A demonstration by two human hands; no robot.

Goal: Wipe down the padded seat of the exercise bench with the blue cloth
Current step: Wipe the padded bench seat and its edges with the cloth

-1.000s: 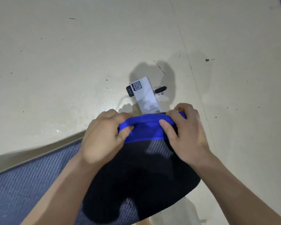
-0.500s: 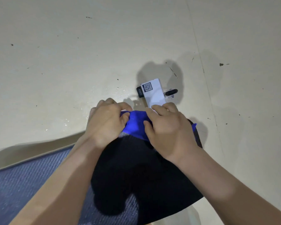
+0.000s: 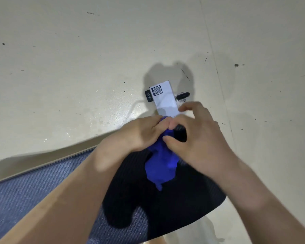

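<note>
Blue cloth (image 3: 161, 164) lies bunched at centre frame on the narrow end of the black padded seat (image 3: 183, 199). The left hand (image 3: 144, 132) grips its upper end and the right hand (image 3: 199, 138) pinches it alongside, likely gathering a wad for wiping. A white QR-labelled post (image 3: 165, 101) stands just above.

We record the cloth (image 3: 159, 166) at centre frame as a solid, saturated royal blue with no pattern. The padded seat (image 3: 183, 205) under it, running to 5 o'clock, is black with a faint fine ribbing. At 8 o'clock the mat (image 3: 33, 191) is grey-blue in a close diagonal weave. The floor (image 3: 77, 59), from 9 through 3 o'clock, is pale cream flecked with dark specks. At 12 o'clock of the cloth, a white panel (image 3: 165, 104) bears a black-and-white QR code (image 3: 157, 90), flanked by a black tag (image 3: 148, 96) and a black knob (image 3: 183, 95).
</note>
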